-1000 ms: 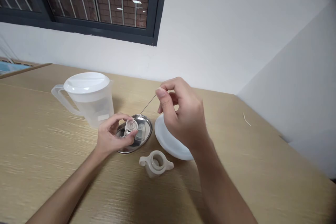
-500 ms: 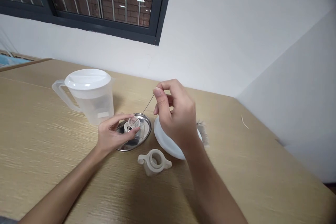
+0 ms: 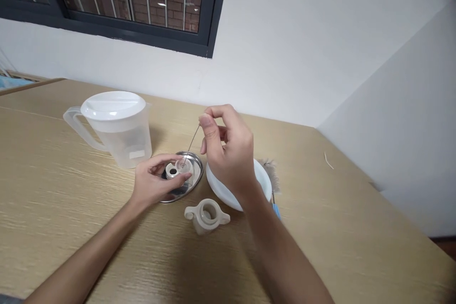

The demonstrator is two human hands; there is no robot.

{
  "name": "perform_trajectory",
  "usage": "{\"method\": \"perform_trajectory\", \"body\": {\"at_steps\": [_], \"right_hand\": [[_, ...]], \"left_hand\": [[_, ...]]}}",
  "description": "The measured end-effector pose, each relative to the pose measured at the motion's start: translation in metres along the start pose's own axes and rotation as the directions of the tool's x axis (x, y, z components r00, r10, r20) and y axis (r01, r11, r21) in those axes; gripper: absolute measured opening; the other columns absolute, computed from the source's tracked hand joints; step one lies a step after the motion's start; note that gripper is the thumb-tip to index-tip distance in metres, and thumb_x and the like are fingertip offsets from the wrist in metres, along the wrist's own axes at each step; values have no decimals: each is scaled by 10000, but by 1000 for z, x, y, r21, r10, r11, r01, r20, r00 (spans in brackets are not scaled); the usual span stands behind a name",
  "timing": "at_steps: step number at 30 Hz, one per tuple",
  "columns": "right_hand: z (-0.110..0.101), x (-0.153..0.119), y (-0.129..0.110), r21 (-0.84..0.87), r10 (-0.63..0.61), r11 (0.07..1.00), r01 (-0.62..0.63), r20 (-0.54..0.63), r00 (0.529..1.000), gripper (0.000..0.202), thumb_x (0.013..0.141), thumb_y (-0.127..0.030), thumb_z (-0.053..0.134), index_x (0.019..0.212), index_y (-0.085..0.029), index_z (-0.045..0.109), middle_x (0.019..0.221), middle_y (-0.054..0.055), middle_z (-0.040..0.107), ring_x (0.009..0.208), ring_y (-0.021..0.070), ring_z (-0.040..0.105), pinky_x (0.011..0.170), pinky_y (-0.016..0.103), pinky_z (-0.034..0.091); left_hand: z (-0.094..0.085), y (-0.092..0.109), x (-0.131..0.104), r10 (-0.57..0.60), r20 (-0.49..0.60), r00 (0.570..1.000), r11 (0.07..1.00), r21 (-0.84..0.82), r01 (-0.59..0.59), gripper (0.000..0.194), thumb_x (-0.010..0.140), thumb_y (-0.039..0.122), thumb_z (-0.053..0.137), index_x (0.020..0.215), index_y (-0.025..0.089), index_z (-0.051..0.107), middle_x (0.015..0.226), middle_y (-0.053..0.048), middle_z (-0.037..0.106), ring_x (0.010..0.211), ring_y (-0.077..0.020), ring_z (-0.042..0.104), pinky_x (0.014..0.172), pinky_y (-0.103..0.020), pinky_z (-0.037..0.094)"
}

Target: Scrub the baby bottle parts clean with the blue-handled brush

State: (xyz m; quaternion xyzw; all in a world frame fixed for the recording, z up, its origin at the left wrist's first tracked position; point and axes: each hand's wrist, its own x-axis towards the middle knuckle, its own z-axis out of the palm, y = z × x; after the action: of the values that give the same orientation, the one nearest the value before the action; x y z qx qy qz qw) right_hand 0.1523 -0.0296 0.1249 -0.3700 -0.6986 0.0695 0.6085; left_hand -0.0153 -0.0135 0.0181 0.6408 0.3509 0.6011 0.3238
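Note:
My left hand [image 3: 151, 180] is closed, thumb and fingers round a small clear round plastic piece [image 3: 184, 165]. That piece is held over an oval metal tray [image 3: 200, 171], where a small white part [image 3: 168, 171] with a dark hole lies partly behind my fingers. My right hand [image 3: 230, 147] is raised, pinching the upper end of a thin wire [image 3: 193, 140]. The wire slants down, its lower end at the clear piece; whether it passes through, I cannot tell. Nearer me stands a whitish two-eared plastic cup [image 3: 204, 221]. Behind my right wrist sits a pale blue-white bowl [image 3: 262, 178].
A lidded translucent jug [image 3: 124, 137] stands to the left of the tray. Right of the bowl lies a bristly brush [image 3: 273, 178], partly hidden, with a blue end. A pale strip [image 3: 328, 161] lies farther right on the table. The wall and window rise behind.
My right hand has moved slightly left, and the wire now stands steeper. The clear piece has shifted a little, showing more of the white part's dark hole. The whole view has shifted slightly.

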Motion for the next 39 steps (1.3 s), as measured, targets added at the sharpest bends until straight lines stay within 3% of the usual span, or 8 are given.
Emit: {"method": "perform_trajectory", "body": {"at_steps": [3, 7, 11, 13, 23, 39], "right_hand": [[-4, 2, 1, -31, -13, 999, 12, -18, 1000, 182, 1059, -321, 488, 903, -230, 512, 857, 9, 562, 728, 112, 587, 572, 257, 442], [-25, 10, -1, -90, 1, 996, -7, -70, 998, 174, 1060, -330, 494, 921, -229, 525, 874, 5, 578, 630, 93, 573, 518, 249, 422], [-49, 17, -11, -77, -34, 997, 18, -216, 976, 165, 1052, -338, 527, 923, -236, 545, 916, -2, 590, 546, 67, 554, 473, 245, 420], [-54, 16, -16, -75, -50, 997, 34, -233, 971, 168, 1043, -316, 550, 897, -232, 549, 899, -12, 584, 534, 60, 553, 470, 243, 423], [-36, 8, -13, -55, 17, 998, -23, -104, 994, 184, 1055, -332, 514, 899, -235, 523, 862, -18, 551, 532, 59, 521, 476, 249, 414], [-37, 11, -11, -138, 2, 990, -13, -81, 997, 183, 1046, -314, 529, 881, -234, 525, 850, -2, 564, 603, 92, 518, 537, 271, 424]], "left_hand": [[-2, 1, 3, -32, 69, 997, 998, -54, 35, 329, 660, 271, 920, 947, 176, 790, 862, -82, 812, 753, -209, 755, 674, -293, 622], [-9, -3, 8, -10, 81, 997, 1000, -15, 12, 343, 639, 243, 920, 950, 174, 793, 849, -72, 810, 708, -189, 737, 618, -263, 591], [-14, -9, 11, -34, 95, 995, 997, 65, 28, 346, 631, 257, 919, 938, 163, 789, 915, -90, 819, 806, -219, 762, 702, -282, 610], [-14, -11, 11, -49, 92, 995, 997, 58, 43, 349, 645, 258, 915, 954, 165, 784, 934, -88, 820, 844, -222, 767, 737, -284, 614], [-5, 0, 6, -49, 83, 995, 998, -25, 52, 382, 604, 235, 948, 946, 176, 789, 922, -71, 829, 857, -217, 779, 792, -292, 630], [-7, -3, 2, -69, 119, 991, 997, 29, 66, 379, 638, 266, 931, 985, 193, 798, 973, -85, 819, 884, -233, 768, 796, -310, 612]]}}
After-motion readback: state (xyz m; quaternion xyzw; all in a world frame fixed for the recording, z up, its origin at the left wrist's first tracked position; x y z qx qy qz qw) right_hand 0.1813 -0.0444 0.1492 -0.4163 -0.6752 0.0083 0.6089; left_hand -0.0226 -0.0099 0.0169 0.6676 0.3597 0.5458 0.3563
